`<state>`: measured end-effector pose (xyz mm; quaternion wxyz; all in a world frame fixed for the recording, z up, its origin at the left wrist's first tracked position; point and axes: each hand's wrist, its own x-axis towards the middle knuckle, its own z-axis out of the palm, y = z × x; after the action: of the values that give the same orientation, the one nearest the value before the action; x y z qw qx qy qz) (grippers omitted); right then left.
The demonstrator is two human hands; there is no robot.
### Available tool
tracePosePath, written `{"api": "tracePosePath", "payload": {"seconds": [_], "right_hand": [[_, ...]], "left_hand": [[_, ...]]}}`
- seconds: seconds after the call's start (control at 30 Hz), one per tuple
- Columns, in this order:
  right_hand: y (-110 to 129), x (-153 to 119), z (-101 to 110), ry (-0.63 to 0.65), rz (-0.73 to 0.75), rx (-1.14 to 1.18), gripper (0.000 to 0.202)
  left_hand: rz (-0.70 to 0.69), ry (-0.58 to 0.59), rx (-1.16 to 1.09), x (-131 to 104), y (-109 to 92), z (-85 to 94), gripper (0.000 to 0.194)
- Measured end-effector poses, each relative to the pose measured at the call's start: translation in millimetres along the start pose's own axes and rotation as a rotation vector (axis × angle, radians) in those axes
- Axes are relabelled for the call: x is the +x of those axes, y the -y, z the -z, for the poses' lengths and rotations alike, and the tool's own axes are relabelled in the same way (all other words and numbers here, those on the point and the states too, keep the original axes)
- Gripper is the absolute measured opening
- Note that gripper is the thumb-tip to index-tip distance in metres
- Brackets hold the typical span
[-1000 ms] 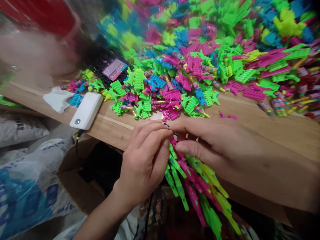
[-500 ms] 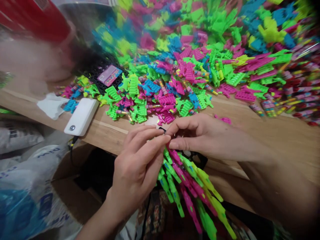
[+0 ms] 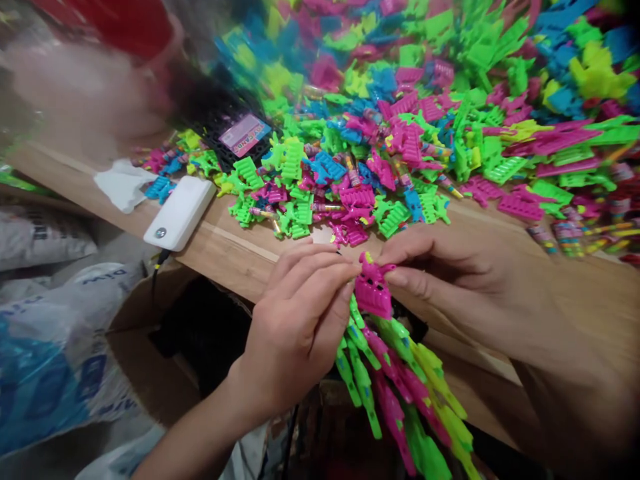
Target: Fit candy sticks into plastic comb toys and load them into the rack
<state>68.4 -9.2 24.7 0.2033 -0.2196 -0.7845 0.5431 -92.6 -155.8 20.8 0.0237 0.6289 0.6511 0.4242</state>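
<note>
A pink plastic piece (image 3: 373,293) with ridges along its lower part is pinched between both hands near the table's front edge. My left hand (image 3: 305,313) grips its left side with fingers pressed together. On its right side, the thumb and forefinger of my right hand (image 3: 430,270) close on a small part of it. Below hangs a bunch of green, pink and yellow pieces (image 3: 400,380), spreading down to the right past the table edge. How the bunch is held at its top is hidden.
A large pile of coloured plastic pieces (image 3: 410,140) covers the table's back. A black crate with a candy label (image 3: 245,135) stands left of it. A white power bank (image 3: 180,213) with a cable lies at the front edge. An open cardboard box (image 3: 145,347) and plastic bags (image 3: 65,353) are lower left.
The pink piece now shows face-on between my hands, where only a bit of it showed before. The view has shifted, so the table things and my hands appear further right.
</note>
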Motion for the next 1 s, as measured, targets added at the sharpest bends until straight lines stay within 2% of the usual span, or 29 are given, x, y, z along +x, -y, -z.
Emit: {"api": "tracePosePath", "payload": {"seconds": [0.17,0.3,0.43,0.7,0.87,1.0], "right_hand": [[-7,-4,-6,-0.100,0.139,-0.074,0.003],[-2,-4,-7,-0.116,0.254,-0.196,0.009],[7,-3,-6,-0.041,0.267,-0.296,0.014],[15,3,-12,0.193,0.261,-0.379,0.027],[18,3,-5,0.254,0.303,-0.352,0.027],[27,-3,4,0.312,0.181,-0.330,0.024]], "left_hand": [[0.004,-0.010,-0.012,0,0,0.1,0.018],[0.009,-0.004,-0.022,0,0,0.4,0.019],[0.013,-0.003,-0.022,-1,0,0.7,0.020],[0.002,0.018,-0.001,-3,2,1.4,0.021],[0.008,0.021,0.009,-3,3,1.8,0.021],[0.002,0.019,0.004,-4,3,0.5,0.020]]}}
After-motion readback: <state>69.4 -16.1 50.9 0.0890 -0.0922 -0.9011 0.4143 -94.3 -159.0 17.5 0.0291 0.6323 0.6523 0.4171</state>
